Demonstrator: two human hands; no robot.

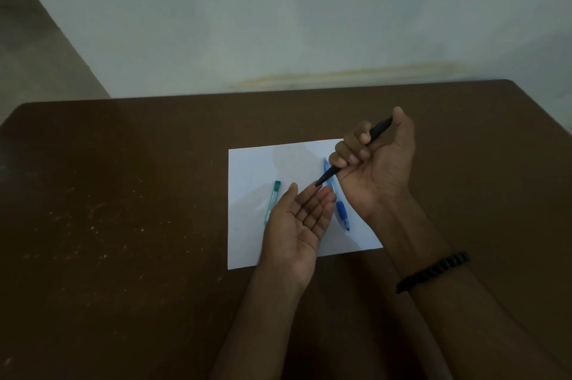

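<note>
My right hand (376, 160) grips a black pen (378, 129) in a fist above a white sheet of paper (250, 163); its thumb rests on the pen's upper end and the tip points down-left. My left hand (298, 223) lies palm up with straight fingers just below that tip, holding nothing. A blue pen (342, 212) lies on the sheet between the hands. A green-capped pen (273, 197) lies on the paper to the left, partly hidden by my left hand.
The paper lies on a dark brown table (123, 209) whose far edge meets a pale wall (294, 23). A black beaded bracelet (433, 271) circles my right forearm. Floor shows at the far left.
</note>
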